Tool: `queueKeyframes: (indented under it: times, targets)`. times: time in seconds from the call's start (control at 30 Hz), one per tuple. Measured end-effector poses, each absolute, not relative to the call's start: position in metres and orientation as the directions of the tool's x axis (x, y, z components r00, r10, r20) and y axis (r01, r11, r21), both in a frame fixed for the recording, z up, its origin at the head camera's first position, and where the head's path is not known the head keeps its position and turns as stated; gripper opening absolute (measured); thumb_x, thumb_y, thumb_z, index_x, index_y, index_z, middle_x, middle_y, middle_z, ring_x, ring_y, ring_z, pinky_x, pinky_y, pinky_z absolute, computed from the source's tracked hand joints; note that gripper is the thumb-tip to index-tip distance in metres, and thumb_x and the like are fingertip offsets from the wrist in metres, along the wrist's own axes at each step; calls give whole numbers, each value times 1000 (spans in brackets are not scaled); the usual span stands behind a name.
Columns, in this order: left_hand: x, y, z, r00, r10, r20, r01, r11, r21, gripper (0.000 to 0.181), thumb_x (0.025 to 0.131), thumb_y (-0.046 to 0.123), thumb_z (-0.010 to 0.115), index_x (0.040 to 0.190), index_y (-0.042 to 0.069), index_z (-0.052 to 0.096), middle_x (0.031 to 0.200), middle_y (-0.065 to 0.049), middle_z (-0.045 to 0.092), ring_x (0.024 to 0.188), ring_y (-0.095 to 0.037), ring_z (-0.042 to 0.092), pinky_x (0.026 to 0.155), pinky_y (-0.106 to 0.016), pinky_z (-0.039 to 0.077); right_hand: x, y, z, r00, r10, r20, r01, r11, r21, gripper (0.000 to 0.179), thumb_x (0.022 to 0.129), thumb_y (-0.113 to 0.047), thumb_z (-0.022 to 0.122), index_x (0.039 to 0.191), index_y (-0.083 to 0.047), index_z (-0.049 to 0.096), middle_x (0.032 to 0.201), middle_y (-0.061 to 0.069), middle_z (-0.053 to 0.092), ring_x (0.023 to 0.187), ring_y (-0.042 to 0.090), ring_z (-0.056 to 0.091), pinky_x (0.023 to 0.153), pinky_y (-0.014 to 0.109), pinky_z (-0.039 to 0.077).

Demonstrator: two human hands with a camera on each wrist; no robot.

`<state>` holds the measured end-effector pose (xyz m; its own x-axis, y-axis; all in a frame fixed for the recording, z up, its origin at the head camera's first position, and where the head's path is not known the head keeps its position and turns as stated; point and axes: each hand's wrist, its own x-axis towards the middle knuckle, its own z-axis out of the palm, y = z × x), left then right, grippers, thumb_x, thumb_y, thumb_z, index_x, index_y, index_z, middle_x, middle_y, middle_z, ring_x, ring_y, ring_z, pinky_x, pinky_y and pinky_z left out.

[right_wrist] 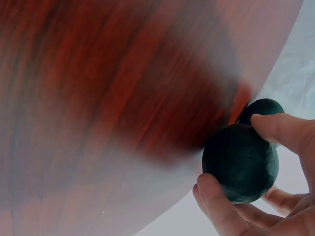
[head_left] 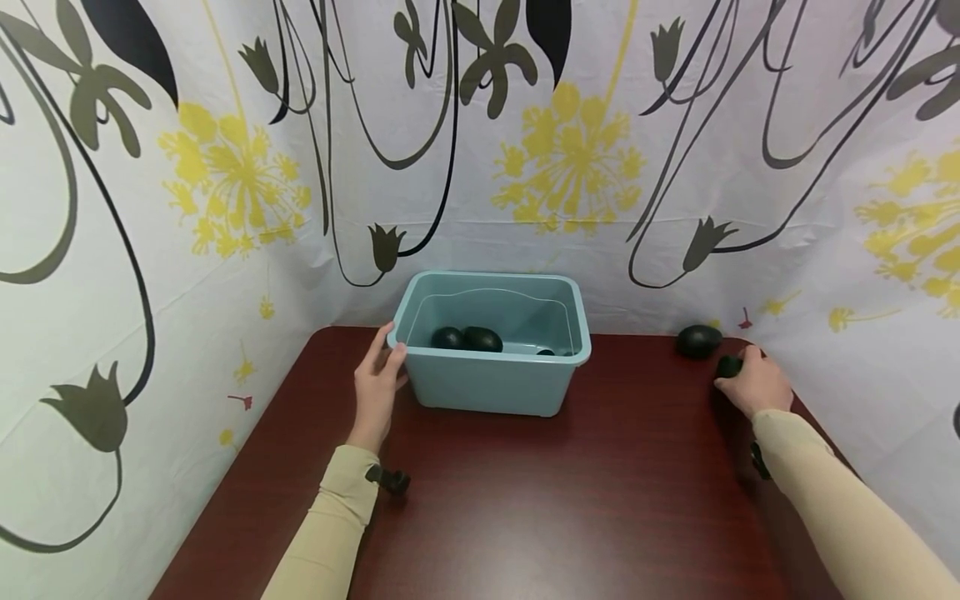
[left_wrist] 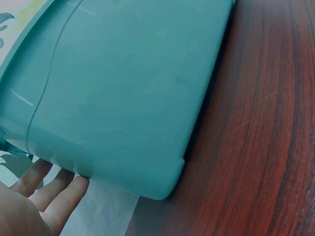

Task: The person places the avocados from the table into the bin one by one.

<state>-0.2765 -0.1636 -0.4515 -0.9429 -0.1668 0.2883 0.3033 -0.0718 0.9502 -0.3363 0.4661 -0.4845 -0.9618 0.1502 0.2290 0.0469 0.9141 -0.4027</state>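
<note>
At the right edge of the table, my right hand [head_left: 757, 385] grips a dark green avocado [head_left: 728, 367] between thumb and fingers. In the right wrist view the avocado [right_wrist: 240, 163] looks round, with the thumb above it and the fingers below. Another avocado [head_left: 698, 342] lies just beyond, by the back edge. My left hand [head_left: 377, 390] holds the left front corner of a light blue plastic bin [head_left: 491, 385], with the thumb at the front rim and the fingers [left_wrist: 70, 199] against its side. Inside sit avocados [head_left: 482, 339], plus a dark bit mostly hidden by the front wall.
The bin stands at the back of a dark red wood-grain table [head_left: 570, 500]. A white patterned cloth [head_left: 465, 200] hangs behind and along both sides, close to the table's edges.
</note>
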Motion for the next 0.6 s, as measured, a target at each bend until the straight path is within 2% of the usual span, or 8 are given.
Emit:
queueKeyframes:
  times: [0.17,0.37,0.5,0.6]
  targets:
    - [-276,-164,-452,-944,-164,285,299,-66,952,58,98,34,67,152,23,47,147,-23,47,128,-34,51,99,-66,40,-331,465,-484,-957,162,242,51,912,-408,64,84,-27,77,124,9,43,106,38,51,90,54,53,67,62,43]
    - [-277,-162,-451,-944,-170,283,295,-49,954,58,98,35,68,151,24,48,145,-19,51,126,-31,53,96,-57,47,-328,466,-485,-951,166,262,49,915,-401,65,83,-27,79,123,8,44,104,38,53,87,53,55,64,61,44]
    - [-288,-164,-466,-936,-195,292,305,-43,951,56,96,42,69,148,35,51,142,-11,55,124,-28,55,96,-60,46,-325,464,-489,-948,164,273,44,917,-398,63,82,-26,80,122,7,44,100,38,53,84,55,55,60,61,44]
    - [-296,-167,-478,-930,-212,301,315,-39,948,54,94,47,70,145,42,53,141,-6,55,124,-28,55,97,-64,44,-321,458,-492,-946,164,281,42,919,-392,63,82,-26,80,123,8,44,102,39,53,86,57,55,62,64,44]
